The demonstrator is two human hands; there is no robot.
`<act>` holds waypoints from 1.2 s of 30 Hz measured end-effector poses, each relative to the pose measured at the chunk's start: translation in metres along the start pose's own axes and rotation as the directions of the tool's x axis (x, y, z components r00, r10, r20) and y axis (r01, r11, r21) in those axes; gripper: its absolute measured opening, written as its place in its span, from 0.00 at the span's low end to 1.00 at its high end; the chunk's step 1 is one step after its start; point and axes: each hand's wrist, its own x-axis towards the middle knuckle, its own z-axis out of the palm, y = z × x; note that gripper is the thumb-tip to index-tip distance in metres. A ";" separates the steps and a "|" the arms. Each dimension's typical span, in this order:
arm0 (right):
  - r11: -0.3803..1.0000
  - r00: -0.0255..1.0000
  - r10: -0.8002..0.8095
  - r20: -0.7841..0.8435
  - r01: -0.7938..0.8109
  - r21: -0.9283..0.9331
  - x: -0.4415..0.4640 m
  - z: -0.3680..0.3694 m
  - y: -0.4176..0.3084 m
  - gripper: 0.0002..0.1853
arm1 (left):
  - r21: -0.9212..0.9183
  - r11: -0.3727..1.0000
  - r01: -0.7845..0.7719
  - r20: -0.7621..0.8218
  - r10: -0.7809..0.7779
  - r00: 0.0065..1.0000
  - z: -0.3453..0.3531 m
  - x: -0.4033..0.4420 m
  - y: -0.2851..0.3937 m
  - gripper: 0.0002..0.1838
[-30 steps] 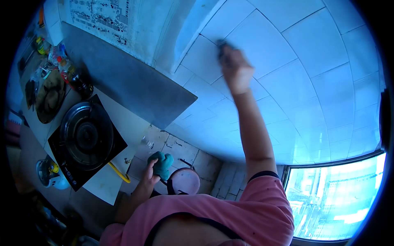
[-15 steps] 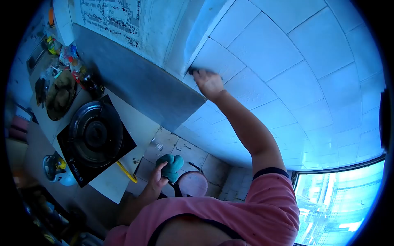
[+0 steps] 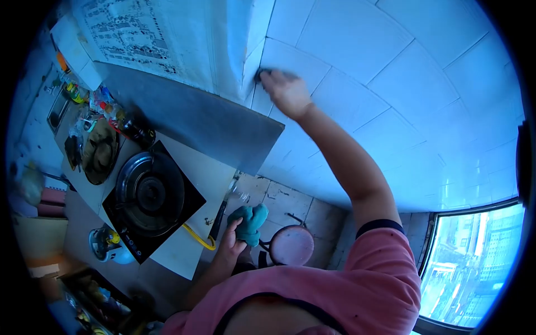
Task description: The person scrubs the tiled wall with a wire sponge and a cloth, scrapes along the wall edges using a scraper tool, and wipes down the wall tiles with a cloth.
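1. At 12 o'clock in our view, our right hand [image 3: 287, 96] has its fingers closed over a small dark pad [image 3: 261, 75], held against the white tiled wall [image 3: 357, 47].
2. Near 7 o'clock, our left hand [image 3: 229, 243] grips a bunched green cloth [image 3: 252, 223].
3. A round pinkish pan [image 3: 292, 245] lies towards 5 o'clock; a square black cooktop [image 3: 191, 202] sits towards 8.

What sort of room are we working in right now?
Most likely a kitchen, perhaps a home one: a black stove sits on the counter, a bottle of dark liquid stands nearby, and there's a tiled wall.
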 end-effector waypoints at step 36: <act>0.621 0.853 0.501 -0.149 -0.234 0.748 -0.094 0.154 -0.058 0.18 | 0.527 0.815 -0.239 -0.208 0.397 0.894 0.106 0.071 0.053 0.19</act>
